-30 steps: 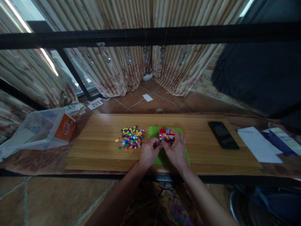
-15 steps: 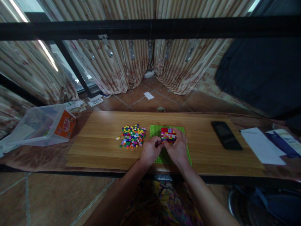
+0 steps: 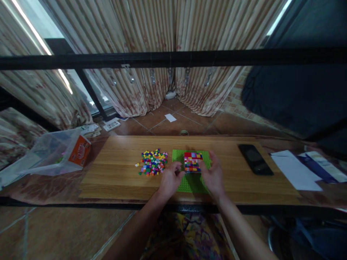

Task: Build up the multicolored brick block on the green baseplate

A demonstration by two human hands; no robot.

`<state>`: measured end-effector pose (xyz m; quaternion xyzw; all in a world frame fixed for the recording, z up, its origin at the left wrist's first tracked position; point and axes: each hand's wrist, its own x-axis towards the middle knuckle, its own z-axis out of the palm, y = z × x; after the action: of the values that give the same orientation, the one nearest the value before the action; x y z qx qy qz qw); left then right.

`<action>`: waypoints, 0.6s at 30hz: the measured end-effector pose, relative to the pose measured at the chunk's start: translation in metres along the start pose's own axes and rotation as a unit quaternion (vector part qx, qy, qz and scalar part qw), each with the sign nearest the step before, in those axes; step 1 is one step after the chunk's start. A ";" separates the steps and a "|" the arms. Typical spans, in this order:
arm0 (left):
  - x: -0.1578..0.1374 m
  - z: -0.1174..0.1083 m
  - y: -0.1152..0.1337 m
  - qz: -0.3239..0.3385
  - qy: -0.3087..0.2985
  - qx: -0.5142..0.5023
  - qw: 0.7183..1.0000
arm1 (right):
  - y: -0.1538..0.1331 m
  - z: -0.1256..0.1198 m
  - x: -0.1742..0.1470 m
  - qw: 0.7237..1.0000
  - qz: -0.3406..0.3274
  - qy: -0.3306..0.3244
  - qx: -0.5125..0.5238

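On the green studded baseplate (image 3: 189, 186) stands a block built of small bricks (image 3: 193, 162), its top a mix of red, pink, yellow, blue and white. My left hand (image 3: 170, 177) is just left of the block, with its fingers loosely curled and thumb apart from them. To the right of the block, my right hand (image 3: 213, 175) has thumb and fingers spread, the thumb near or against the block's right edge. I make out nothing held in either hand. A pile of loose small bricks (image 3: 153, 162) in many colours lies left of the plate.
A wooden board (image 3: 114, 169) bears all of this. A black phone (image 3: 255, 159) lies to the right, with white paper (image 3: 295, 169) beyond it. A clear plastic bin (image 3: 51, 151) with an orange label lies at the left. A black bar (image 3: 173, 59) crosses above the far side.
My hands have come apart from around the block, the right one moving to the right and opening. More of the block's top shows. The view has tilted up a little.
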<state>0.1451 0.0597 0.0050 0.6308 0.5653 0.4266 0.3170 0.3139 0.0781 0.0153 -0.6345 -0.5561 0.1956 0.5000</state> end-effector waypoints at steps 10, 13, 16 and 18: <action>0.031 0.008 0.003 -0.014 0.031 -0.049 0.998 | 0.028 0.008 0.030 0.986 0.052 -0.038 0.154; 0.046 0.019 0.005 -0.033 0.019 -0.067 0.997 | 0.027 0.018 0.034 0.980 0.062 -0.054 0.181; 0.052 0.033 0.006 -0.052 0.011 -0.067 0.996 | 0.028 0.026 0.033 0.979 0.058 -0.063 0.184; 0.052 0.042 0.005 -0.051 0.017 -0.060 0.997 | 0.030 0.029 0.031 0.982 0.046 -0.064 0.172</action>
<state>0.1847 0.1132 0.0006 0.5737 0.5750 0.4542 0.3659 0.3153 0.1216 -0.0136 -0.5503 -0.5152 0.3513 0.5553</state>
